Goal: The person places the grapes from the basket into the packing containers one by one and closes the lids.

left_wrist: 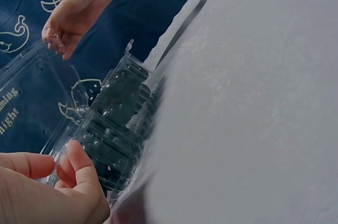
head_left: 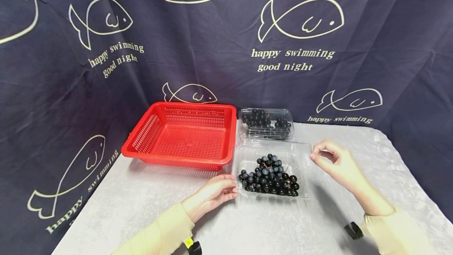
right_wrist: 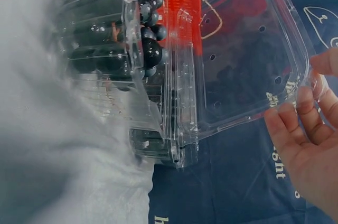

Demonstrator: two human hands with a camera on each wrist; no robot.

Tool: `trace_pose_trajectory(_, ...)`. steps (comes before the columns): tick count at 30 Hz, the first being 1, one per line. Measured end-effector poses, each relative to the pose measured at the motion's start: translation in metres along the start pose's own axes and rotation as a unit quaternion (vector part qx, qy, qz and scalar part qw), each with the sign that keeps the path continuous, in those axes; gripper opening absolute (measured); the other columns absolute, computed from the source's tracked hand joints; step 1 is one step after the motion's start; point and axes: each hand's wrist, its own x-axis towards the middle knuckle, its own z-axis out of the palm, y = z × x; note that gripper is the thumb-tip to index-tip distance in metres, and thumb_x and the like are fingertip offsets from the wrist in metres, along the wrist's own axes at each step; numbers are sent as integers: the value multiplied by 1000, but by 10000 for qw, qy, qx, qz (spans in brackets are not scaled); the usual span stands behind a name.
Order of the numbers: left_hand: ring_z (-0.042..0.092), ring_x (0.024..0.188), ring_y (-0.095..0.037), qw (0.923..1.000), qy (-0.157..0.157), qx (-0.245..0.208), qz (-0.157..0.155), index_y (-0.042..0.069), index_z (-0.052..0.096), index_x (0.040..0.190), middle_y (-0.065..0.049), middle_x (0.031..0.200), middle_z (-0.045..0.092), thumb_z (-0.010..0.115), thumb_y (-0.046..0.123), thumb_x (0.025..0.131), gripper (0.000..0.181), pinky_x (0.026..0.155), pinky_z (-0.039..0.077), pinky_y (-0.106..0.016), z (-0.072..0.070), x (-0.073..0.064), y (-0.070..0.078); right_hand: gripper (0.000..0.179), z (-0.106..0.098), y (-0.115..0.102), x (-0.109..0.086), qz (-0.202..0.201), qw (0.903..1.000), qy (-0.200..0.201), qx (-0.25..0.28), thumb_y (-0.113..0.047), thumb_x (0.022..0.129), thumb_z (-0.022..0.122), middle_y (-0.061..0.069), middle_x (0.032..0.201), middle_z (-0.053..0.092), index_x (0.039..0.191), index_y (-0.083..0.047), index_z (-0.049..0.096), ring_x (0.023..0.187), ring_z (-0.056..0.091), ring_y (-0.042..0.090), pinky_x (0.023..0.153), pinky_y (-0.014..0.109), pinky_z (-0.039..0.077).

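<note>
A clear plastic clamshell box [head_left: 302, 196] with its lid raised lies on the table, holding a bunch of dark grapes [head_left: 269, 178]. My left hand [head_left: 213, 194] is at the box's left edge, thumb and fingers pinching the rim; the left wrist view shows this hand [left_wrist: 58, 187] close up. On the other side, my right hand [head_left: 337, 164] pinches a corner of the hinged lid [right_wrist: 240, 63]. In the right wrist view its fingers [right_wrist: 303, 110] curl at the lid's edge, and the lid stands up from the box.
Behind the open box stands another clear box [head_left: 269, 133] with dark grapes in it. To the left is a red plastic basket [head_left: 180, 160] with perforated walls. A pale cloth covers the table [head_left: 269, 231]; a dark fish-print curtain [head_left: 219, 50] hangs behind and at the sides.
</note>
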Motion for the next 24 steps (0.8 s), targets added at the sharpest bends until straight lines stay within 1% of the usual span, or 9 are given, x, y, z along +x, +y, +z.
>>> trace_pose_trajectory(2,50,71,-11,10000,-5,15,-17,-8,41,116,-3,79,50,48,-3,89,28,70,49,-24,0,0,0,25,0,1,-2,-171,9998,-93,-7,24,71,62,2,84,59,83,3,59,85,56,1,86,13,47)
trace_pose_trajectory(4,50,72,-11,10000,-15,23,-30,-8,42,115,-2,79,50,48,-3,89,27,70,49,-24,0,0,0,24,-1,2,-3,-288,9994,-170,-38,25,71,62,-1,84,58,83,5,58,85,56,1,86,13,47)
trace_pose_trajectory(7,50,72,-11,10000,-54,28,-27,-8,42,115,-2,80,50,48,-2,90,26,71,49,-24,0,0,0,27,-1,3,-6,-420,9987,-243,-123,25,69,63,0,84,58,83,2,59,85,56,2,86,13,47)
trace_pose_trajectory(9,50,73,-11,9999,-100,11,-46,-8,42,116,-2,80,51,47,-1,90,27,72,49,-24,0,-1,1,29,-2,4,-8,-425,9984,-295,-220,24,68,64,0,84,58,83,0,60,85,57,3,87,13,46)
trace_pose_trajectory(13,50,75,-11,9998,-161,-2,-90,-9,40,118,-2,82,51,47,1,92,29,75,49,-25,-1,-1,2,33,-2,4,-14,-230,9983,-431,-328,20,70,67,4,84,59,84,-9,61,87,57,5,89,14,46)
trace_pose_trajectory(16,51,76,-11,9998,-134,-31,-107,-6,44,113,-3,82,51,47,5,93,23,77,49,-26,-1,-2,3,35,-2,5,-17,-247,9977,-530,-356,19,69,68,2,84,59,83,-12,61,87,57,6,89,14,46)
trace_pose_trajectory(19,52,75,-11,9998,-39,-125,-132,-1,49,104,-2,81,52,47,8,94,13,77,50,-27,0,-2,3,36,-2,6,-19,-460,9963,-620,-390,20,68,68,-1,84,59,83,-12,61,86,57,7,89,15,46)
trace_pose_trajectory(22,53,75,-11,9996,48,-242,-146,3,51,97,-3,80,52,49,9,93,7,76,51,-27,0,-2,3,37,-2,6,-21,-410,9957,-691,-461,18,68,69,-4,84,60,83,-15,62,86,57,6,89,14,45)
trace_pose_trajectory(24,53,74,-11,9994,70,-307,-157,5,52,94,-3,80,52,49,9,93,6,76,50,-27,0,-2,3,37,-1,7,-23,-388,9951,-723,-559,17,68,70,-5,85,60,82,-17,62,87,57,6,88,13,45)
